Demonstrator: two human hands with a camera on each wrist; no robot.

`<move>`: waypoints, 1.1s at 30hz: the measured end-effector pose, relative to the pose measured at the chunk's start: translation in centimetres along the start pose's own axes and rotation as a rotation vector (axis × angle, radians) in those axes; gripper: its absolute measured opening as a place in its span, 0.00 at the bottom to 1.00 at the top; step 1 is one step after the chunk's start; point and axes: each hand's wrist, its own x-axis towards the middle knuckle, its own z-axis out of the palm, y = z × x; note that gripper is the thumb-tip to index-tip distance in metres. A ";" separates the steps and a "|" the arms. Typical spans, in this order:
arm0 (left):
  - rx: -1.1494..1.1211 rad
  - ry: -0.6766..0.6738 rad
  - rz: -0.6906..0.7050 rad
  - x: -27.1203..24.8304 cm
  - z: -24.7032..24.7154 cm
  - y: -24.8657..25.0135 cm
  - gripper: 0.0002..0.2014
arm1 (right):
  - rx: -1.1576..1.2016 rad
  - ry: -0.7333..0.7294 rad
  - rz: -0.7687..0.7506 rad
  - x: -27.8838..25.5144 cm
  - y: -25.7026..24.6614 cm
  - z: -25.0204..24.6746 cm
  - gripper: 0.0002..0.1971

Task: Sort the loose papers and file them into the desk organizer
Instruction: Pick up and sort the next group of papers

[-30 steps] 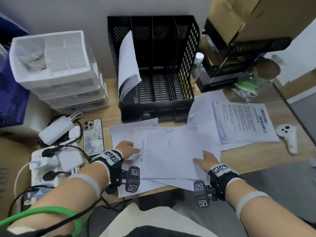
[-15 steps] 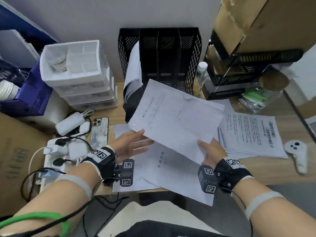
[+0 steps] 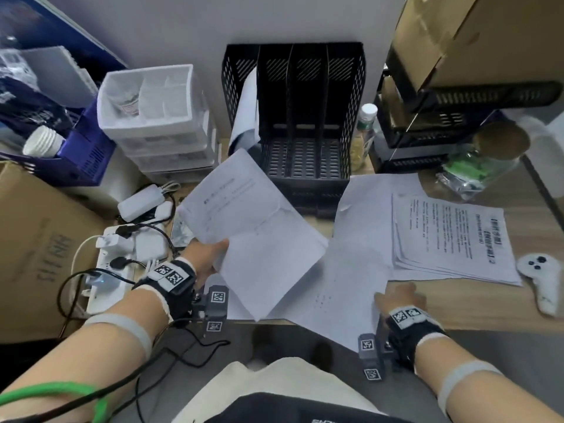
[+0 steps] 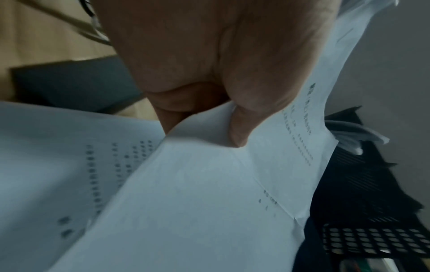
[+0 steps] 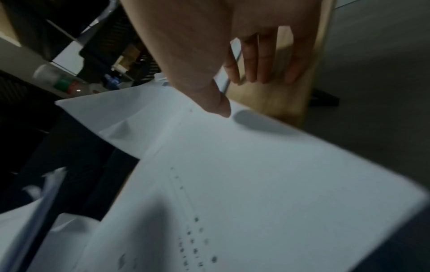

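My left hand (image 3: pixel 210 254) pinches the near-left edge of a white printed sheet (image 3: pixel 250 227) and holds it above the desk, in front of the black mesh desk organizer (image 3: pixel 293 117). In the left wrist view the thumb (image 4: pixel 244 125) lies on top of this sheet (image 4: pixel 209 193). One curled paper (image 3: pixel 247 111) stands in the organizer's leftmost slot. My right hand (image 3: pixel 399 297) lies flat with straight fingers, its thumb (image 5: pixel 218 104) on a loose sheet (image 3: pixel 351 270) that overhangs the desk's front edge. A stack of printed pages (image 3: pixel 448 236) sits at the right.
White drawer units (image 3: pixel 158 123) stand left of the organizer. A power strip with chargers and cables (image 3: pixel 122 248) lies at the left, a cardboard box (image 3: pixel 36 245) beside it. A white controller (image 3: pixel 543 282), a bottle (image 3: pixel 363 132) and a jar (image 3: pixel 485 157) sit at the right.
My right hand let go of the lifted sheet and came down onto the loose paper on the desk. My left hand alone now holds the sheet, shifted left.
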 end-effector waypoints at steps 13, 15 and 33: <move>0.241 -0.100 -0.169 2.8 -2.9 -7.1 0.41 | 0.360 -0.355 -0.263 -0.2 1.8 1.6 0.06; 0.214 -0.114 -0.167 -1.0 -1.7 -4.9 0.29 | 0.350 -0.313 -0.318 -0.7 2.0 1.4 0.05; 0.320 -0.039 -0.128 1.0 -4.2 -2.0 0.06 | 0.890 -0.009 -0.043 -2.3 3.2 -1.2 0.10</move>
